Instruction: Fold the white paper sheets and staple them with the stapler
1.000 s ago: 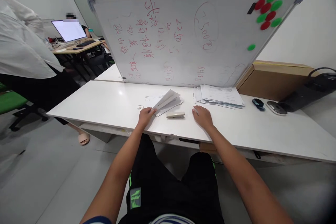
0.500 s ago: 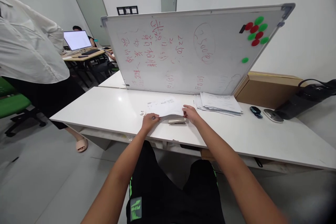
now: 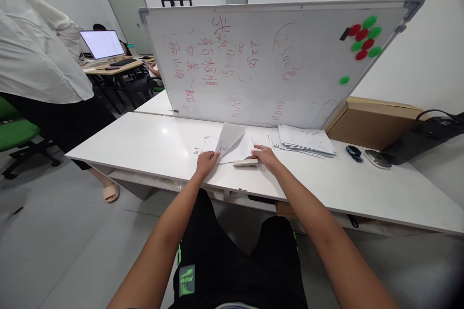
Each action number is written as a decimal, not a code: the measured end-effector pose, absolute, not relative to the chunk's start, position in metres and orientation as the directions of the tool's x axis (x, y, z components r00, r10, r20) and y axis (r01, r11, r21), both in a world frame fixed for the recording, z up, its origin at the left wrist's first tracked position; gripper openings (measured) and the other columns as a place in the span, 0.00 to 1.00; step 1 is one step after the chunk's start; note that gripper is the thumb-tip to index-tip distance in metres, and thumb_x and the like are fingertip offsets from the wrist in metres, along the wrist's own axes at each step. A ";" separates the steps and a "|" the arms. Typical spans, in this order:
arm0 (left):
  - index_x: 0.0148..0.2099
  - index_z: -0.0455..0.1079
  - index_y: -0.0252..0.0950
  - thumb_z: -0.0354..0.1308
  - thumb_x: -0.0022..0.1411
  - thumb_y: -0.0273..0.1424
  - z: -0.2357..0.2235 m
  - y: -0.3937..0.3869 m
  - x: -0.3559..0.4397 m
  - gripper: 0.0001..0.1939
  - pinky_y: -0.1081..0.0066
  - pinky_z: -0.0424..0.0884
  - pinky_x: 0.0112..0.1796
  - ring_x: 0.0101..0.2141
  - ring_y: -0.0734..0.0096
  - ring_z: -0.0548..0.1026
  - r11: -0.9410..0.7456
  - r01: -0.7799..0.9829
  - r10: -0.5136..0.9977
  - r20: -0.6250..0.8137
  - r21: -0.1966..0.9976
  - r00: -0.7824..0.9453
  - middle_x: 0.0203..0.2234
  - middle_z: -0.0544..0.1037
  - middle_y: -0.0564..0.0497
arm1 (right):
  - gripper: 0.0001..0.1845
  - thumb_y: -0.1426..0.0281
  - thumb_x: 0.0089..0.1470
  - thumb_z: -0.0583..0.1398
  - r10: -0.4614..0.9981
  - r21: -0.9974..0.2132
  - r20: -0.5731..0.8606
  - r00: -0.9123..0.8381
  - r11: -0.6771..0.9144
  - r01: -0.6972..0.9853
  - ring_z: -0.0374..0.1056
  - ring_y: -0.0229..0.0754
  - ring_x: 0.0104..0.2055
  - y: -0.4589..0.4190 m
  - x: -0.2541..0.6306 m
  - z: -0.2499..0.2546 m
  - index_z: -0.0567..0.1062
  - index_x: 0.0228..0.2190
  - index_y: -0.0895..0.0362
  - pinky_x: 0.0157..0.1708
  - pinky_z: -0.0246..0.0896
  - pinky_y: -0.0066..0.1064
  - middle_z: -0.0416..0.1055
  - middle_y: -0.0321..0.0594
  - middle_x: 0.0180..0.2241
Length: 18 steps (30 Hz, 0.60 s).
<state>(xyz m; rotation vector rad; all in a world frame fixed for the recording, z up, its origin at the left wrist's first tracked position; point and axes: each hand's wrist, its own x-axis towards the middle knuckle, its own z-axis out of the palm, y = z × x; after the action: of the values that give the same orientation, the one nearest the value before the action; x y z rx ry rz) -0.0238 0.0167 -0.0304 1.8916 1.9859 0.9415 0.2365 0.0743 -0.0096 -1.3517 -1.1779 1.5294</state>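
Observation:
My left hand [image 3: 206,163] pinches the left edge of a few paper sheets [image 3: 232,139], which bend up from the white desk. The right edge of the sheets meets my right hand [image 3: 266,157], whose fingers are closed round it near the desk surface. Just in front of the paper lies a pale stapler [image 3: 245,163], close to my right fingertips. Left of the sheets is a small white ring-shaped item [image 3: 197,151]. More printed paper [image 3: 210,140] lies flat behind my left hand, partly covered.
A stack of papers [image 3: 306,140] lies to the right, below a leaning whiteboard [image 3: 311,24]. Further right are a cardboard box [image 3: 373,123], a dark blue object [image 3: 354,152], a mouse [image 3: 377,158] and a black bottle [image 3: 413,140]. A person in a white shirt [image 3: 39,48] stands at left.
My right hand has come left from the bare desk and taken the sheets' right edge. The sheets flattened between both hands, then their left part lifted and curled up.

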 end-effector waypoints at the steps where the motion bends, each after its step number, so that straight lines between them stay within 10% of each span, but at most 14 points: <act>1: 0.20 0.55 0.37 0.43 0.64 0.47 -0.031 0.017 -0.024 0.25 0.71 0.54 0.27 0.25 0.69 0.65 -0.047 0.802 0.958 0.254 0.595 -0.132 0.18 0.66 0.53 | 0.30 0.74 0.49 0.62 0.951 -0.961 -0.274 -0.142 -0.268 0.064 0.76 0.43 0.34 0.074 0.236 -0.011 0.65 0.54 0.65 0.38 0.68 0.29 0.76 0.43 0.30; 9: 0.20 0.57 0.37 0.45 0.63 0.47 -0.033 0.018 -0.025 0.24 0.71 0.54 0.28 0.25 0.69 0.66 -0.045 0.779 0.962 0.237 0.626 -0.135 0.19 0.68 0.53 | 0.05 0.69 0.45 0.64 0.979 -0.958 -0.205 -0.013 -0.197 0.209 0.73 0.43 0.27 0.073 0.234 -0.019 0.74 0.25 0.58 0.29 0.64 0.28 0.72 0.36 0.18; 18: 0.20 0.58 0.37 0.53 0.59 0.43 -0.031 0.013 -0.026 0.21 0.73 0.55 0.28 0.25 0.72 0.63 -0.043 0.676 0.950 0.239 0.736 -0.201 0.18 0.65 0.55 | 0.05 0.71 0.51 0.61 0.978 -0.974 -0.206 0.038 -0.209 0.085 0.73 0.38 0.25 0.081 0.222 0.004 0.71 0.26 0.59 0.31 0.68 0.27 0.72 0.37 0.23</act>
<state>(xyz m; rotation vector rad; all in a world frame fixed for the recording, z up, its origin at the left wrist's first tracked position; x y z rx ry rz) -0.0261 0.0135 -0.0306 1.7202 1.8958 1.1060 0.2217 0.0810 0.0036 -1.4431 -1.1458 1.2967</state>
